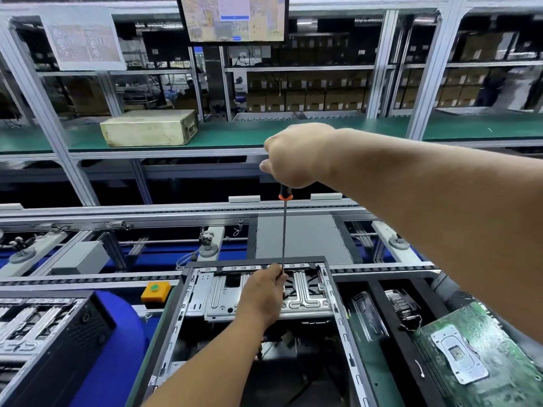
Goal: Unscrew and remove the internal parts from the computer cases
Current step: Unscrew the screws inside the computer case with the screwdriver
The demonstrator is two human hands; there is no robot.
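Left hand (266, 292) steadying thin shaft, screwdriver (283, 230) (orange-collared)

Monitor (233, 17) at 12 o'clock, top edge, screen lit but blurred. Paper sheet (83, 42) hangs at 10 o'clock, text unreadable. Beige box (150, 127) lies on the green shelf (293, 129), about 10 o'clock from centre. Stacked cartons (305, 92) behind, 1 o'clock. Conveyor rail (176, 210) crosses mid-frame, 9 to 3. Yellow block with green button (155, 290) at 8 o'clock, beside the rail. Blue cover (117, 342) at 7 o'clock.
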